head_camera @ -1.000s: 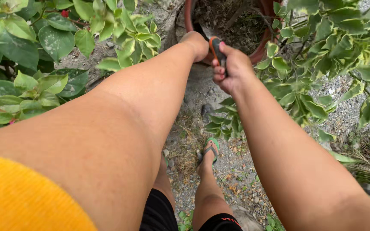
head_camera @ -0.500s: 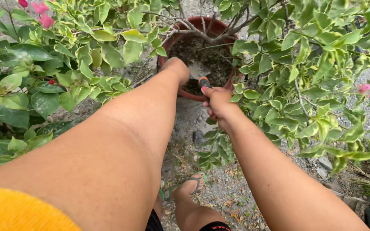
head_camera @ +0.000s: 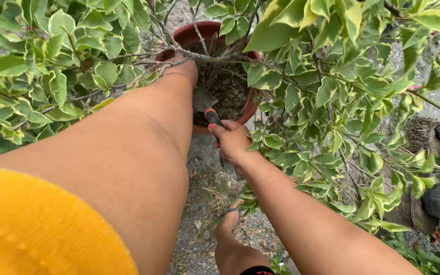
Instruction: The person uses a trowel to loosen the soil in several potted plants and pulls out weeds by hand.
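Two hands at terracotta pot (head_camera: 189, 34) — right hand (head_camera: 232, 140) gripping trowel (head_camera: 207, 109).

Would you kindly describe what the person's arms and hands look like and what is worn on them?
Both arms are bare from shoulder to wrist. A yellow knitted sleeve covers only the left shoulder. The right hand has pink-painted nails and no glove; the left hand is also gloveless. No watch or bracelet shows.

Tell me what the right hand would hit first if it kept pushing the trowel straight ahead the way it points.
Most likely the dark soil inside the red-brown pot. The right hand aims the trowel up and over the near rim; its blade seems already at the soil, though depth is unclear.
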